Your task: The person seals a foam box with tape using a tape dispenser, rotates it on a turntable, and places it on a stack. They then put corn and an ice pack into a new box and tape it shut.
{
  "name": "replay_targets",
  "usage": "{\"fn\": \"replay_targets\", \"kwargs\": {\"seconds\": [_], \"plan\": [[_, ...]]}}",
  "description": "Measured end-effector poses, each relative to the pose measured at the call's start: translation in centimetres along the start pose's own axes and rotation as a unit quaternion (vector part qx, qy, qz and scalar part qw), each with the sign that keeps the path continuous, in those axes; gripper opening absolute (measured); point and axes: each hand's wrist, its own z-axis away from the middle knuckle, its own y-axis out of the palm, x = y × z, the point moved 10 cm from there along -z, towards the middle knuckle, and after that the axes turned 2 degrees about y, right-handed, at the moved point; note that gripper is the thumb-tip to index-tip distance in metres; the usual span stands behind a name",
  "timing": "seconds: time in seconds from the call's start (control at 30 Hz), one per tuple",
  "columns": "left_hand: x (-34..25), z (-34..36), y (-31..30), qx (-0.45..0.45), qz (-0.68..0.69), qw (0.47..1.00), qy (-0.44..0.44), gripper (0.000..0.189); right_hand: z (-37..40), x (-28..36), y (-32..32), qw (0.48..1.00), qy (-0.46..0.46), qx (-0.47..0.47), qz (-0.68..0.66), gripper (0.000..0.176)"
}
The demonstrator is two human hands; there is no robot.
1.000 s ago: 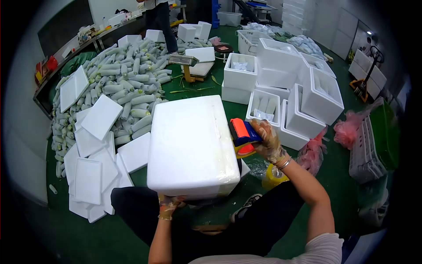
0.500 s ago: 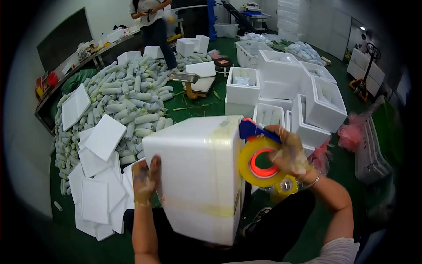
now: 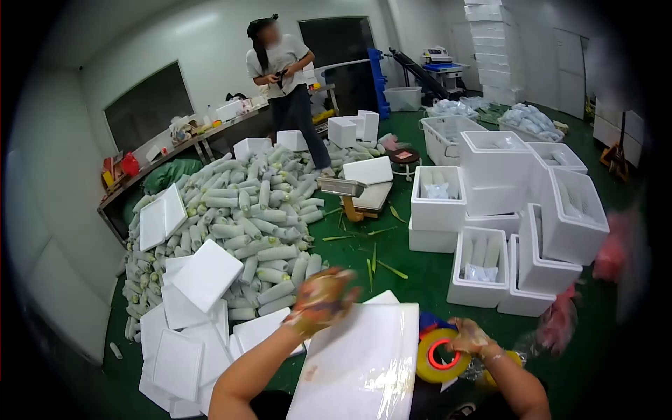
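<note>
A white foam box (image 3: 353, 357) stands in front of me, with shiny clear tape running down its right side. Blurred by motion, my left hand (image 3: 322, 302) is at the far left edge of the box, and its fingers do not show clearly. My right hand (image 3: 470, 336) grips a tape dispenser (image 3: 432, 323) with a blue body, close beside the box's right edge. On the dispenser sits a wide roll of yellowish tape (image 3: 424, 364) with a red-orange core ring.
White foam lids (image 3: 178, 364) lie at the left, beside a large heap of wrapped, corn-like produce (image 3: 245, 203). Open foam boxes (image 3: 483, 269) are stacked at the right. A bench scale (image 3: 367, 199) stands ahead on the green floor. A person (image 3: 287, 77) stands behind the heap.
The box has turned and sits lower in view. My left hand has gone from its left side up to the far edge. My right hand, still holding the dispenser, appears lower. The view has tilted up.
</note>
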Motion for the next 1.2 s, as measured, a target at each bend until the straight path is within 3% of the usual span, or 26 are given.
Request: {"fn": "replay_targets", "kwargs": {"seconds": [0.03, 0.1, 0.13, 0.2, 0.27, 0.3, 0.33, 0.37, 0.4, 0.43, 0.47, 0.53, 0.6, 0.63, 0.7, 0.73, 0.8, 0.83, 0.87, 0.93, 0.97, 1.0, 1.03, 1.07, 1.13, 1.2], "plan": [[-2.2, -3.0, 1.4, 0.004, 0.099, 0.988, 0.115, 0.032, 0.9, 1.0, -0.3, 1.0, 0.02, 0.013, 0.003, 0.074], [-5.6, -7.2, 8.2, 0.151, 0.286, 0.918, 0.232, 0.036, 0.3, 0.7, -0.4, 0.999, -0.036, -0.015, 0.021, 0.074], [-4.1, -7.9, 16.1, 0.284, 0.397, 0.856, 0.172, 0.041, 0.2, 0.3, -0.3, 0.999, -0.031, -0.014, 0.019, 0.074], [-3.4, -6.3, 22.8, 0.462, 0.446, 0.76, 0.099, 0.045, 0.0, 0.7, -0.4, 0.998, -0.047, -0.02, 0.023, 0.073], [-2.6, -5.6, 24.8, 0.517, 0.395, 0.753, 0.096, 0.045, 0.0, 1.2, -0.6, 0.997, -0.059, -0.018, 0.045, 0.072], [0.3, -3.7, 28.2, 0.568, 0.573, 0.577, -0.125, 0.048, -0.1, 1.6, -0.7, 0.995, -0.073, -0.014, 0.071, 0.071], [1.5, -1.7, 29.7, 0.554, 0.685, 0.335, -0.335, 0.051, -0.2, 2.0, -0.8, 0.995, -0.072, -0.016, 0.068, 0.071], [1.9, -1.2, 29.4, 0.554, 0.685, 0.333, -0.335, 0.051, -0.2, 1.9, -0.7, 0.997, -0.052, -0.006, 0.051, 0.07], [2.7, -1.7, 28.6, 0.593, 0.564, 0.561, -0.122, 0.055, -0.1, 1.6, -0.6, 0.999, -0.031, 0.004, 0.036, 0.069], [2.5, -2.6, 26.7, 0.563, 0.377, 0.728, 0.105, 0.061, -0.1, 1.7, -0.8, 0.999, -0.032, 0.001, 0.038, 0.069], [2.1, -2.4, 25.8, 0.562, 0.376, 0.729, 0.108, 0.061, -0.1, 2.0, -0.7, 0.996, -0.053, 0.004, 0.071, 0.07], [0.1, -1.6, 22.9, 0.543, 0.631, 0.527, -0.17, 0.094, -0.2, 1.4, -0.1, 0.993, -0.067, 0.004, 0.102, 0.072], [3.9, 1.1, 24.0, 0.524, 0.65, 0.531, -0.148, 0.106, 0.5, 0.6, 2.2, 0.96, -0.209, 0.1, -0.157, 0.063], [5.0, -0.1, 25.0, 0.507, 0.666, 0.533, -0.12, 0.12, 1.0, 0.7, 2.1, 0.97, -0.24, 0.0, -0.047, 0.061], [2.9, -3.2, 21.7, 0.482, 0.417, 0.77, -0.033, 0.097, 2.4, 0.4, 1.9, 0.93, -0.226, -0.218, 0.189, 0.059], [1.7, -4.5, 18.7, 0.438, 0.277, 0.855, -0.016, 0.086, 1.2, -0.2, 2.8, 0.921, -0.214, -0.254, 0.202, 0.066], [-1.6, -4.8, 11.7, 0.327, 0.116, 0.937, -0.039, 0.064, -0.3, 1.1, 2.9, 0.948, -0.181, -0.196, 0.175, 0.065], [-5.7, -4.3, 7.1, 0.136, 0.007, 0.985, 0.107, 0.06, 0.0, 3.0, 1.6, 0.957, -0.169, -0.136, 0.192, 0.064], [-6.7, -2.3, 7.7, 0.159, 0.205, 0.966, -0.004, 0.052, 0.0, 3.4, 1.1, 0.955, -0.195, -0.121, 0.187, 0.065], [-12.3, 2.5, 7.9, 0.189, 0.391, 0.892, -0.126, 0.044, -0.4, 3.8, 1.9, 0.947, -0.236, -0.102, 0.193, 0.065], [-19.6, 4.9, 8.3, 0.296, 0.289, 0.91, 0.03, 0.058, -0.8, 3.5, 2.2, 0.94, -0.251, -0.097, 0.209, 0.065], [-25.5, 8.4, 8.7, 0.389, 0.178, 0.885, 0.185, 0.073, -0.8, 4.0, 2.4, 0.937, -0.268, -0.065, 0.213, 0.068], [-29.0, 12.9, 9.4, 0.471, 0.062, 0.818, 0.324, 0.088, -0.7, 4.5, 2.9, 0.876, -0.403, -0.116, 0.236, 0.073], [-30.3, 12.3, 9.3, 0.298, 0.063, 0.883, 0.357, 0.057, -2.9, 1.5, 3.9, 0.909, -0.372, -0.07, 0.176, 0.075], [-30.8, 13.9, 10.2, 0.128, -0.093, 0.889, 0.43, 0.035, -1.8, 3.1, 3.3, 0.954, -0.266, 0.089, 0.111, 0.07], [-31.1, 14.3, 11.1, 0.202, -0.206, 0.829, 0.479, 0.037, -1.3, 3.7, 1.9, 0.967, -0.214, 0.107, 0.09, 0.074]]}}
